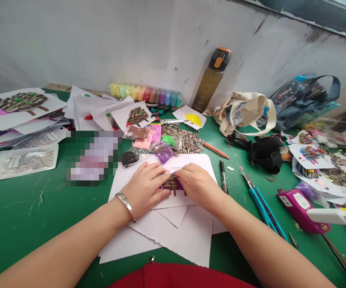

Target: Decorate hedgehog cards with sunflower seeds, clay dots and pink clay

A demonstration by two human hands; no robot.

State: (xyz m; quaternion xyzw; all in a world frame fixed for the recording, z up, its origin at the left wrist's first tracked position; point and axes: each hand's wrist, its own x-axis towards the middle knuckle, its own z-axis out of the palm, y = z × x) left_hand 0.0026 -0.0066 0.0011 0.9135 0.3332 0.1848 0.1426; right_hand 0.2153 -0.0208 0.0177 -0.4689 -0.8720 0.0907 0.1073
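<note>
On a stack of white paper (187, 236) lies a small figure of purple clay (180, 186) with striped sunflower seeds (170, 182) set in it and short brown legs along its lower edge. My left hand (147, 185), a silver bangle at its wrist, rests with fingers stretched out at the figure's left side. From the right, my right hand (198, 185) presses its bent fingers together on the figure's right end; whatever they pinch is hidden. Just beyond my hands are clay packets in purple (163, 151), black (130, 158) and brown (140, 132), and a heap of seeds (191, 140).
Right of the paper lie a black pen (223, 176), an orange pencil (216, 150), a blue utility knife (264, 208) with its blade out and a magenta glue gun (303, 208). A bottle (210, 80) leans at the wall. Finished seed-hedgehog sheets (20, 102) pile up left.
</note>
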